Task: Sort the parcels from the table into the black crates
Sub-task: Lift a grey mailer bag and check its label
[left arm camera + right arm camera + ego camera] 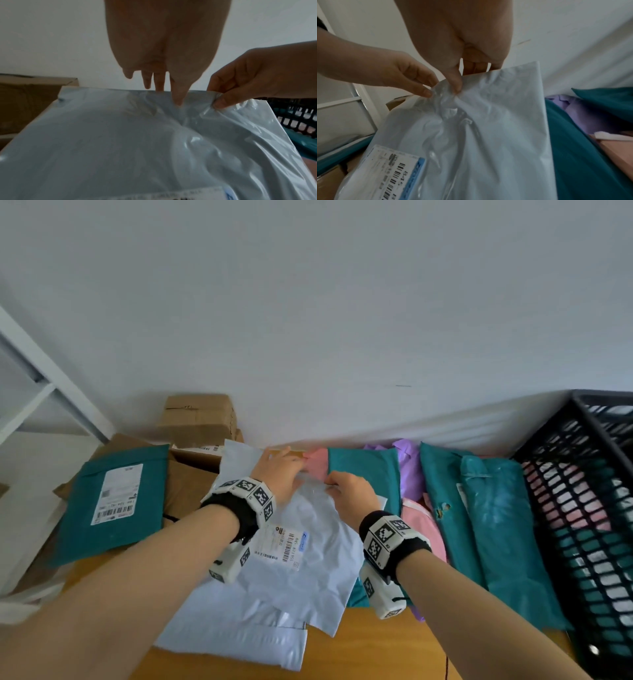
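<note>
**Sorting partly done: white mailer in hand, much of the pile left**

Progress, left to right. A teal mailer (pixel 113 501) with its white label up lies on brown cardboard boxes (pixel 197 419) at the left of the wooden table (pixel 376 645); not yet sorted. Centre: the white poly mailer (pixel 301 563), held by its far edge. Right of it, teal, pink and purple mailers (pixel 409 470) lie side by side along the wall, still on the table. Far right: black crate (pixel 582 508), teal, pink and white showing through its lattice, so some parcels seem already sorted. Judged: early-to-middle stage.

Hands. Left hand (pixel 279 470): thumb and fingers pinch the mailer's top edge. Right hand (pixel 351 491): thumb and forefinger pinch the same edge just beside the left; film bunched between the two grips.

The thing. Thin, glossy, pale grey-white film, heavily creased, slack. Barcode label (pixel 392 169) faces up, reading "845". Lower end overlaps a second white mailer (pixel 239 642). Whether it is clear of the table, cannot tell.
</note>
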Demonstrator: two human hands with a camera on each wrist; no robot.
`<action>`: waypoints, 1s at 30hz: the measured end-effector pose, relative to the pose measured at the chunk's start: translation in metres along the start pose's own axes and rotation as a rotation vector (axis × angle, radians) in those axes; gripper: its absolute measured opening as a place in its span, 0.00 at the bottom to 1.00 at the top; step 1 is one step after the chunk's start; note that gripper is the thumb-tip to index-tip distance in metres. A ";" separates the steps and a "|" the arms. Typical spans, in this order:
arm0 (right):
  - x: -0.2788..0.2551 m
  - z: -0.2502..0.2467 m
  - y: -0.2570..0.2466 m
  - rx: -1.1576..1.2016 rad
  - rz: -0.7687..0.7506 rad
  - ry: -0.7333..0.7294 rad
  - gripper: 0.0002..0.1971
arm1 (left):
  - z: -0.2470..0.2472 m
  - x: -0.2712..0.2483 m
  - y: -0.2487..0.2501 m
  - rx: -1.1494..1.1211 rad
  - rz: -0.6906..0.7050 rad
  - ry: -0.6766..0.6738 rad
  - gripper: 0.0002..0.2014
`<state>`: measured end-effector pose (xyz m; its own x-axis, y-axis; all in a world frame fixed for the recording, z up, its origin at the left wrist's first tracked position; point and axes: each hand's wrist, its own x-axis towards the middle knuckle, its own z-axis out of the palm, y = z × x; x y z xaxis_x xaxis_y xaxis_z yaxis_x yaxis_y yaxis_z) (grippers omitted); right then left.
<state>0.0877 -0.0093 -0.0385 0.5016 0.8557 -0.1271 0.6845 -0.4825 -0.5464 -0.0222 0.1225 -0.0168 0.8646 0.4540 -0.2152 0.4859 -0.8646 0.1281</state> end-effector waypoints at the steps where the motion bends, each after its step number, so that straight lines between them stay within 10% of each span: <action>1: -0.002 -0.002 -0.005 -0.007 -0.007 0.020 0.09 | -0.006 -0.001 -0.001 -0.006 0.021 0.028 0.14; 18: -0.066 0.018 -0.069 0.045 -0.150 0.618 0.14 | -0.052 -0.039 -0.033 -0.286 0.107 0.116 0.06; 30: -0.091 0.029 -0.052 0.261 0.202 0.118 0.10 | -0.095 -0.069 -0.018 -0.401 0.214 0.292 0.06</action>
<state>-0.0089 -0.0571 -0.0228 0.6816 0.7127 -0.1659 0.4143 -0.5627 -0.7153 -0.0786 0.1271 0.0878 0.9216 0.3668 0.1268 0.2561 -0.8203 0.5115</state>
